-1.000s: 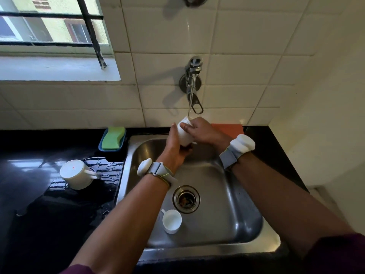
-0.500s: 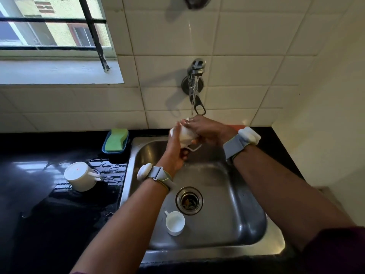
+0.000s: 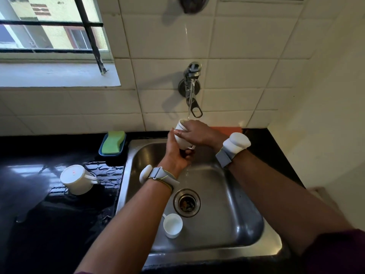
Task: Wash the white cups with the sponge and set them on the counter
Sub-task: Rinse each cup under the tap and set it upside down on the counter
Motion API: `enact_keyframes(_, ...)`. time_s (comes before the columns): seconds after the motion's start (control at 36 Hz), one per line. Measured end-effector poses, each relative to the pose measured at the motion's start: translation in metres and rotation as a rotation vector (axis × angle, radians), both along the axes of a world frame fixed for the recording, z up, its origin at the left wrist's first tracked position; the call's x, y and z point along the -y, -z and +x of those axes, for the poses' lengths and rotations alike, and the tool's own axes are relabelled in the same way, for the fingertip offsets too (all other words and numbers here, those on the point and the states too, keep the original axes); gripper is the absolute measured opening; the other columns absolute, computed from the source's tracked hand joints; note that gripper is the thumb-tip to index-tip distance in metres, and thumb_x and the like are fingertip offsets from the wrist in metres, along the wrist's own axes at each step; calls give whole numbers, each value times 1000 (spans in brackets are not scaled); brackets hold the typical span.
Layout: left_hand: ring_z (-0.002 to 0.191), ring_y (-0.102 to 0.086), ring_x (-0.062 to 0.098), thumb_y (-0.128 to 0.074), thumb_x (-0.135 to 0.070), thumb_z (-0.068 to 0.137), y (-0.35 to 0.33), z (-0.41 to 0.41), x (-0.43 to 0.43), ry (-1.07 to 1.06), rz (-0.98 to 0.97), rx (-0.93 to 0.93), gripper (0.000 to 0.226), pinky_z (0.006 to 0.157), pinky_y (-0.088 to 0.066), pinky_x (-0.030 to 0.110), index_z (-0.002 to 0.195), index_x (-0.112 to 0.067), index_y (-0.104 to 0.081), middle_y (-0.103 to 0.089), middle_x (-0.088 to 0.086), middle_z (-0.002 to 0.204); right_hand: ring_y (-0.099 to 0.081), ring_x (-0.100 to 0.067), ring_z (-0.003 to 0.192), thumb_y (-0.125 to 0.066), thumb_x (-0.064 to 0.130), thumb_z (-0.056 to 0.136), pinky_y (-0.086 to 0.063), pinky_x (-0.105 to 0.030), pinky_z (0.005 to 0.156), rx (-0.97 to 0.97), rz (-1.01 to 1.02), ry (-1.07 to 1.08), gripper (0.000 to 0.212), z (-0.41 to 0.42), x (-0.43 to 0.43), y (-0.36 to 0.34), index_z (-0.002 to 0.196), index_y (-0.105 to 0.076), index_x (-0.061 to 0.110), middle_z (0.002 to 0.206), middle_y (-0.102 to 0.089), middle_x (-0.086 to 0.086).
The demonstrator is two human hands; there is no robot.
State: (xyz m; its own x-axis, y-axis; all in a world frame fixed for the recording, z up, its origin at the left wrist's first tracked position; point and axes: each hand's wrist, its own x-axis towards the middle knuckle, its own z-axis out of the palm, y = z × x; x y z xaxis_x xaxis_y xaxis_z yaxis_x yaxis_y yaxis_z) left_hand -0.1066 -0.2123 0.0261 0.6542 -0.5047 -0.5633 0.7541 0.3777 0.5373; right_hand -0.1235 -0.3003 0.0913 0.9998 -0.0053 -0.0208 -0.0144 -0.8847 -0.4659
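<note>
Both hands hold one white cup [image 3: 181, 129] under the running tap [image 3: 191, 80] above the steel sink [image 3: 227, 204]. My left hand [image 3: 175, 151] grips the cup from below. My right hand [image 3: 195, 132] wraps over its side and rim, covering most of it. Water streams into the cup's mouth. A second white cup [image 3: 172, 224] stands upright in the sink near the drain [image 3: 186, 202]. A third white cup [image 3: 76, 179] lies upside down on the wet black counter [image 3: 49, 224] left of the sink. The green and yellow sponge [image 3: 114, 142] sits in a blue tray at the counter's back.
An orange cloth [image 3: 225, 129] lies behind the sink at the wall. White tiled walls close in at the back and right. A barred window [image 3: 51, 26] with a ledge sits upper left. Water pools on the counter by the sink's edge.
The cup has turned in my hands from tilted to more upright, with its mouth up under the stream. Both hands stay at the tap.
</note>
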Motion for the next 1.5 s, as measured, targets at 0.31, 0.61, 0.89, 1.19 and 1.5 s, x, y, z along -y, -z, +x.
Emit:
enact_keyframes(0.31,79,-65,25,-46,-60,82,-2,16,-20,-76,24,-14,53,65,-55,30,96,-13,-66,-70,10,81,-59,-24,79,-48,37,95,-43,-32,71,-32,122,-59,34,-12,-6,12,77,-60,10,87,-66,-13)
enact_keyframes(0.61,87,-61,24,-57,-63,79,-3,12,-30,112,108,223,64,64,-55,35,121,-15,-54,-62,11,101,-48,-12,60,-37,10,97,-42,-23,59,178,1626,936,35,-11,-5,41,66,-52,13,45,-56,1)
enact_keyframes(0.89,97,-61,28,-65,-48,82,-15,11,-31,199,533,558,52,65,-57,37,123,-22,-46,-56,11,115,-69,-15,76,-58,-1,87,-53,-18,54,199,912,655,18,-45,-23,74,103,-62,5,97,-67,-17)
enact_keyframes(1.19,87,-63,31,-72,-42,78,-4,13,-34,63,435,234,59,62,-58,42,124,-20,-44,-57,13,106,-43,-16,61,-35,-5,84,-37,-18,53,125,1445,786,22,-14,9,23,69,-45,5,60,-47,-8)
enact_keyframes(1.5,87,-63,34,-68,-47,80,-2,4,-21,158,293,24,45,85,-54,49,102,-10,-56,-61,17,98,-63,-27,78,-42,-4,91,-55,-29,73,-245,842,410,24,-11,-5,-20,85,-64,-11,85,-64,-23)
